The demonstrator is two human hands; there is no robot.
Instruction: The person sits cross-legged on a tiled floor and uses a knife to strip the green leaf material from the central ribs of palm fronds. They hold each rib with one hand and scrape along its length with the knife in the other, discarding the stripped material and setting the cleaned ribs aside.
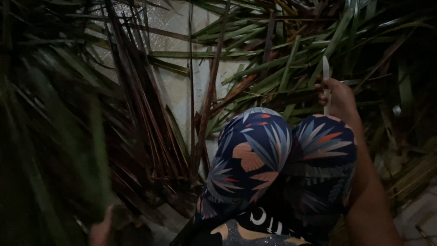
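At right of centre the right hand [337,97] has its grip closed around a pale knife [326,75], blade pointing up among green palm leaves [273,64]. At lower left the blurred left hand [101,231] nears dark fronds [136,114]; its grip cannot be told.

leaves all around the knees

the knees [282,155] sit at centre. the right hand [337,98] lies just beyond them with a knife [326,73] in it. leaves [273,64] lie ahead and left on the floor [177,86]. the left hand [102,230], blurred, seems low at left.
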